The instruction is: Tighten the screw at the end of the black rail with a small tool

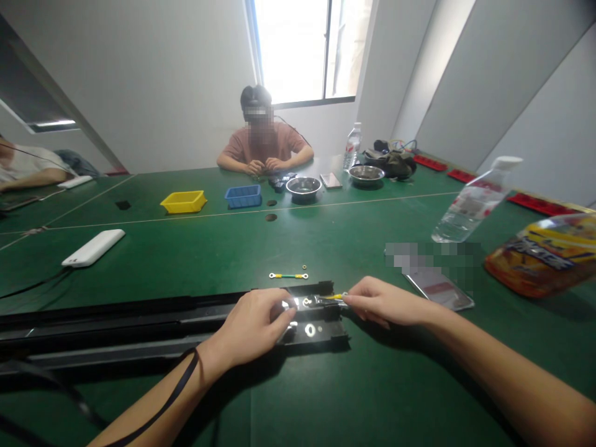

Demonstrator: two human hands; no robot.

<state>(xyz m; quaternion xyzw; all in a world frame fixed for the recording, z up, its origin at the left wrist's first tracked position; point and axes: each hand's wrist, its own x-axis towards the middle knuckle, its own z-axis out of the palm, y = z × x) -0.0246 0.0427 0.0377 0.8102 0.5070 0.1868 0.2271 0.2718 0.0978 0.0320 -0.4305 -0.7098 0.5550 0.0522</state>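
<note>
Right hand (379, 302) pinching yellow-sleeved wire (336, 297), left hand (254, 324) on black rail (139, 316), grip unclear, bottle (475, 202) of liquid, yellow bin (184, 207)

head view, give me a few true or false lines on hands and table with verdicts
1. The left hand touches the black rails. True.
2. The yellow tray stands right of the blue tray. False: it stands left of it.
3. A green-and-yellow wire lies apart from both hands. True.
4. The right hand grips the phone. False: its fingertips close on a yellow piece at the rails' end.
</note>
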